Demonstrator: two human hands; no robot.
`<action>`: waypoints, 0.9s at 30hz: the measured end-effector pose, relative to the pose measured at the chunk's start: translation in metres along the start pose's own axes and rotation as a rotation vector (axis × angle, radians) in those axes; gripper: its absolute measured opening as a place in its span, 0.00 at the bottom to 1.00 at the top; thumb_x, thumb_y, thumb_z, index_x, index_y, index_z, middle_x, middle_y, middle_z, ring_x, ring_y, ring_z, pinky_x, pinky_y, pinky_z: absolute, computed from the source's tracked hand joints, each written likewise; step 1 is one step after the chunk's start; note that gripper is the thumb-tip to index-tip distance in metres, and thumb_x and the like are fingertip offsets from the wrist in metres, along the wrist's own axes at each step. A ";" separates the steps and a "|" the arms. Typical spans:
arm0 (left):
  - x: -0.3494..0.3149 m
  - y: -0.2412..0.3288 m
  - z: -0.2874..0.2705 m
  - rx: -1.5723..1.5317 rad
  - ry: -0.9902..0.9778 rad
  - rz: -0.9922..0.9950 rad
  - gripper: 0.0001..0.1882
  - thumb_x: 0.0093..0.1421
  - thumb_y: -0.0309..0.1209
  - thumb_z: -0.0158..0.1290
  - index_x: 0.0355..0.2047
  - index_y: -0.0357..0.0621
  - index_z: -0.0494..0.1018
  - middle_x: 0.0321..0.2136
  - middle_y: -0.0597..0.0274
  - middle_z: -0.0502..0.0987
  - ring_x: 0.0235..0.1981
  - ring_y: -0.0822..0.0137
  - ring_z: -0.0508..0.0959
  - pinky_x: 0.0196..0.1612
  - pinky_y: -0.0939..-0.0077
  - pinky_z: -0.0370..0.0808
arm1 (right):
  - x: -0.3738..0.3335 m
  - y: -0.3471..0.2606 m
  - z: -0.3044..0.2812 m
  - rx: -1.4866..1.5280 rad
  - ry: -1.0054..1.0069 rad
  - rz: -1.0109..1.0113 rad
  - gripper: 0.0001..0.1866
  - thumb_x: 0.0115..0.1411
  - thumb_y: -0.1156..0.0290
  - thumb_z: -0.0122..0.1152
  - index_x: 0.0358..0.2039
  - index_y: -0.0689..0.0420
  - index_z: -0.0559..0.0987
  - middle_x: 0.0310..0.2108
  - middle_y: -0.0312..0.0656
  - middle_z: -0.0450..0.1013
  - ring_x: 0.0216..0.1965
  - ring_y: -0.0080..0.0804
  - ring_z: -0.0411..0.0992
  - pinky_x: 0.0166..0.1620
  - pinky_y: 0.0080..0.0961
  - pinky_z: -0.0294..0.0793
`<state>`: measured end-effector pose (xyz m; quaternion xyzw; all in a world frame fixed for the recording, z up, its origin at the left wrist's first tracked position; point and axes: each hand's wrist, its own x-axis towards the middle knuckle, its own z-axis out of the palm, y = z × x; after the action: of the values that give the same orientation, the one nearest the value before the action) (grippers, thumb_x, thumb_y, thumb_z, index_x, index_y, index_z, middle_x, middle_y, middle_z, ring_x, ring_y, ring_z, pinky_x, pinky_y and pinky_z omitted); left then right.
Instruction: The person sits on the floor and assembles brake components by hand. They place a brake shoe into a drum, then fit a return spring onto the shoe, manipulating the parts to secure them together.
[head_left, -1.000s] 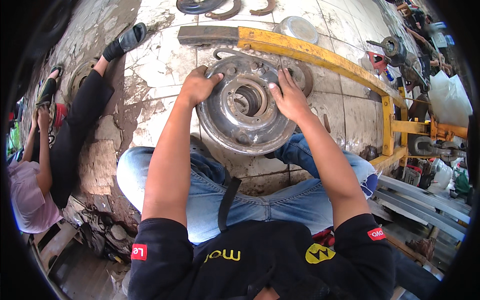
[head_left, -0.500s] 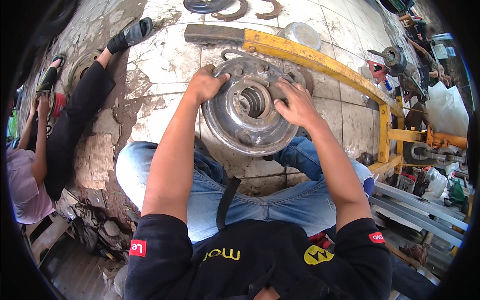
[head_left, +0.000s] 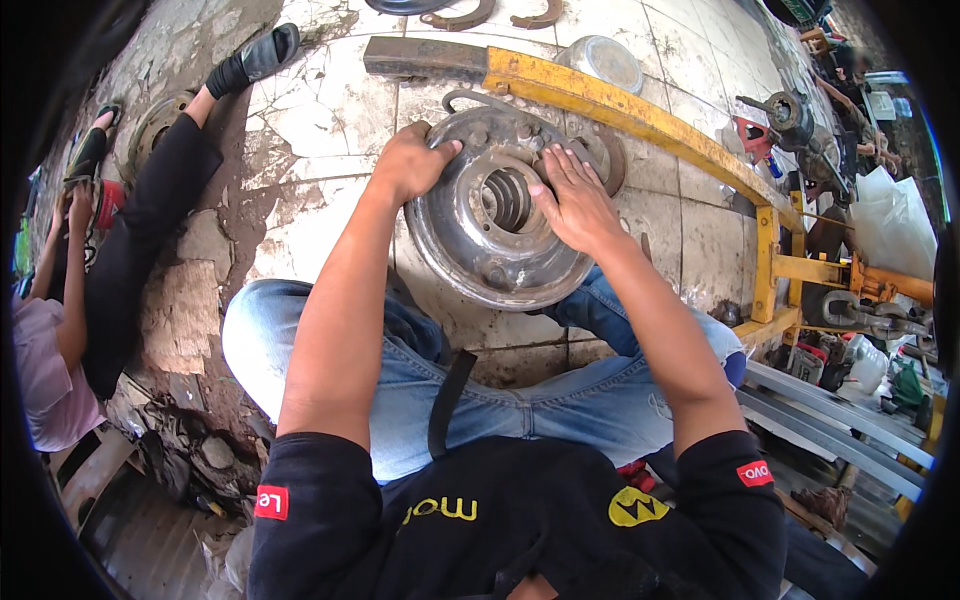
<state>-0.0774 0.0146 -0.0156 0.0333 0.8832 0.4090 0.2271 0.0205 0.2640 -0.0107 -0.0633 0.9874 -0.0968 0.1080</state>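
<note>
Between my knees stands a round, dark metal brake plate (head_left: 455,255) with a wide central hole, a raised collar and bolt heads near its far edge. Ridged coils show inside the hole. My left hand (head_left: 411,166) is closed on the plate's upper left rim, thumb on the face and fingers over the edge. Spread flat, my right hand (head_left: 577,208) rests on the upper right of the face, its thumb by the collar. A curved metal strip (head_left: 466,98) pokes out behind the far rim, and a rusty curved piece (head_left: 612,165) lies to the right.
A yellow steel frame (head_left: 640,118) runs across the tiles behind the plate and down the right. Beyond it lie a round silver lid-like piece (head_left: 605,65) and curved brake shoes (head_left: 540,14). Another person's outstretched leg (head_left: 160,215) is at left; metal rails (head_left: 840,420) lie at right.
My right hand has shifted slightly on the plate, its fingers now straighter and flatter, pointing away. My left hand keeps its hold. The plate has hardly moved.
</note>
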 end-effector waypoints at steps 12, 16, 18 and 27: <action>-0.005 0.006 0.007 0.009 0.031 -0.045 0.34 0.59 0.47 0.55 0.55 0.29 0.68 0.52 0.37 0.73 0.56 0.49 0.73 0.60 0.65 0.67 | -0.005 -0.007 -0.008 0.084 -0.084 0.041 0.46 0.65 0.33 0.19 0.69 0.57 0.53 0.70 0.47 0.48 0.72 0.41 0.43 0.72 0.41 0.38; -0.005 0.009 0.006 0.047 0.013 -0.012 0.34 0.59 0.46 0.56 0.55 0.27 0.67 0.51 0.36 0.73 0.55 0.49 0.73 0.59 0.65 0.67 | -0.005 0.006 -0.007 -0.145 -0.093 0.045 0.46 0.64 0.32 0.16 0.69 0.55 0.52 0.71 0.46 0.47 0.72 0.41 0.42 0.72 0.43 0.37; -0.005 0.005 0.010 0.046 0.080 0.019 0.35 0.59 0.45 0.56 0.55 0.24 0.66 0.49 0.33 0.74 0.52 0.48 0.75 0.57 0.65 0.70 | -0.002 0.000 0.002 -0.104 -0.044 0.112 0.46 0.63 0.31 0.15 0.70 0.53 0.52 0.71 0.44 0.47 0.72 0.40 0.43 0.72 0.43 0.37; 0.003 0.000 0.012 -0.002 0.003 -0.040 0.36 0.58 0.48 0.56 0.55 0.28 0.67 0.52 0.37 0.73 0.56 0.49 0.72 0.60 0.66 0.66 | -0.002 -0.004 0.010 0.105 0.010 0.094 0.46 0.64 0.31 0.17 0.68 0.54 0.56 0.70 0.44 0.51 0.71 0.42 0.46 0.71 0.44 0.39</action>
<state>-0.0754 0.0239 -0.0233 0.0146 0.8836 0.4054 0.2339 0.0253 0.2590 -0.0194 -0.0105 0.9833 -0.1437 0.1109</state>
